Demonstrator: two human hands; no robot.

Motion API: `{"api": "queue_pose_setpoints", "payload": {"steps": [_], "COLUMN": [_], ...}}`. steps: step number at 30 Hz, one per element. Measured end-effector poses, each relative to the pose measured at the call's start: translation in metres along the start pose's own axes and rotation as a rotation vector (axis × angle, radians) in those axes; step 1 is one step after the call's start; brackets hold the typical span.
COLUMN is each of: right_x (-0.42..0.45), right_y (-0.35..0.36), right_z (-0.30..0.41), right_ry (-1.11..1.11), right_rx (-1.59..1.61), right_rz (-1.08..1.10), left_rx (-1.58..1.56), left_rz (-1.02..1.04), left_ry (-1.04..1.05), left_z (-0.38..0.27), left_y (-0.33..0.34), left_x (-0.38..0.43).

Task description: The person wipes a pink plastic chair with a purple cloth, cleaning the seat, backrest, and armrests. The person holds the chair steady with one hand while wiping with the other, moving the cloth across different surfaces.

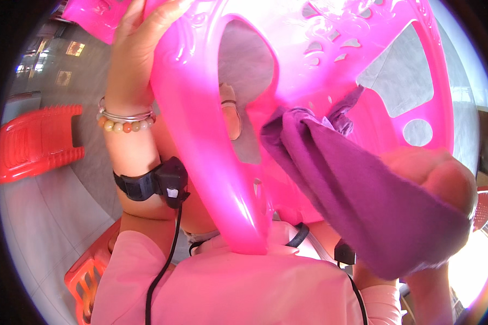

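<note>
A glossy pink plastic chair (pixel 211 134) with heart-shaped cutouts lies tilted across my lap, one armrest coming down to my shirt. Around its upper left edge my left hand (pixel 146 36) is placed, thumb spread over the plastic; a beaded bracelet, metal bangles and a strapped black device are on that arm. My right hand (pixel 435 178) holds a purple cloth (pixel 362 203), which hangs over and partly hides the fingers. The cloth's bunched far end lies in front of the chair's seat and back; whether it touches the plastic I cannot tell.
On the grey tiled floor at the left stands a red plastic stool (pixel 36 142). An orange-red plastic seat (pixel 89 280) shows at the lower left, beside me. Black cables run down over my pink shirt. A red perforated plastic object (pixel 484 207) is at the far right edge.
</note>
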State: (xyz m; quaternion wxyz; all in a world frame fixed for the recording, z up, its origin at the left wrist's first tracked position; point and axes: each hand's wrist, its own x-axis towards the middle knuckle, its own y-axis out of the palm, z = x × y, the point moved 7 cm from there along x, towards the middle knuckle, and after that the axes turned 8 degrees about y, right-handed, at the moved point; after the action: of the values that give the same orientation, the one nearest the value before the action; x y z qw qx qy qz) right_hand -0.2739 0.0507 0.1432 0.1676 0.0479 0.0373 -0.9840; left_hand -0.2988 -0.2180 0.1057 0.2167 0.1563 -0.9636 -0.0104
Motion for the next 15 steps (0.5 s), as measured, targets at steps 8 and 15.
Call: {"api": "queue_pose_setpoints", "payload": {"steps": [8, 15], "right_x": [0.018, 0.073], "right_y": [0.004, 0.013], "right_z": [-0.003, -0.036], "right_ry": [-0.306, -0.051], "right_rx": [0.337, 0.135], "right_rz": [0.914, 0.152], "left_rx": [0.201, 0.243], "left_rz": [-0.113, -0.130], "left_ry": [-0.009, -0.067], "left_z": [-0.001, -0.009], "left_y": [-0.005, -0.020], "left_x": [-0.006, 0.007]}}
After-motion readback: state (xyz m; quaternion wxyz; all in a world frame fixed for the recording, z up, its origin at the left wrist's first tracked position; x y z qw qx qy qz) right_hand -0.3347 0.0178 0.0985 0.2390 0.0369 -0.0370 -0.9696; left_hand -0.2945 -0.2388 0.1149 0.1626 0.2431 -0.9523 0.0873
